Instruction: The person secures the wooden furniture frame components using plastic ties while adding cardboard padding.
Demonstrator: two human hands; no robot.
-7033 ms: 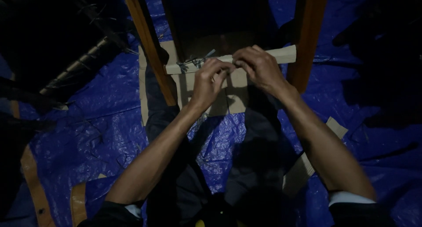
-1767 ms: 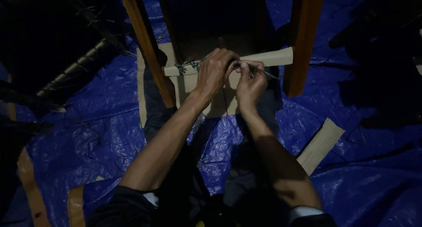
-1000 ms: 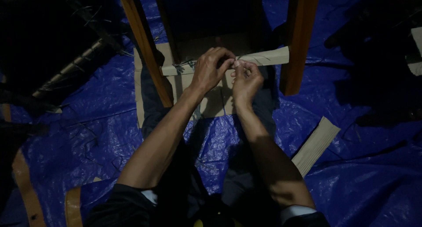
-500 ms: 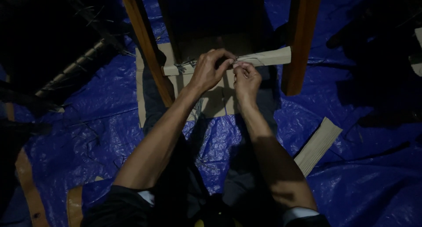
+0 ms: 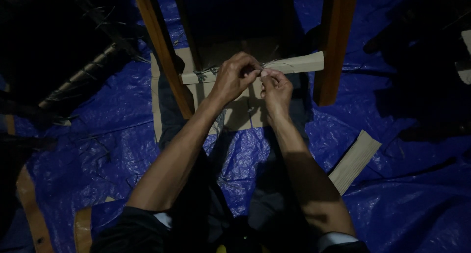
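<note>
Left hand (image 5: 236, 77) and right hand (image 5: 276, 88), fingertips pressed together over a pale flat wooden rail (image 5: 294, 64) that runs crosswise between two orange-brown wooden legs. Both hands are closed narrow, pinching what appears to be a thin grey cord or fibre strand (image 5: 206, 74). The strand is wound around the rail just left of the left hand, where loose ends stick out. The lighting is dim, so it cannot be told exactly how the strand passes between the fingers.

The rail meets the left orange-brown wooden leg (image 5: 162, 47) at one end and the right orange-brown wooden leg (image 5: 333, 42) at the other. Beneath the rail lies a flat sheet of tan cardboard (image 5: 235, 115), and under everything a crinkled blue plastic tarpaulin (image 5: 98, 150) covers the floor. A loose ribbed tan strip (image 5: 354, 161) lies on the tarpaulin to the right of the right forearm, well apart from the hands. Dark sleeves show at the bottom edge, and dark, unclear shapes fill the upper left.

Risks, as judged from this view: the strand is thin and held only by the fingertips, so a slip of either pinch could release the tension and loosen the winding on the rail. The poor light may hide a crossed or missed turn. A sharp pull could snap the fibre or shift the rail against the legs.
</note>
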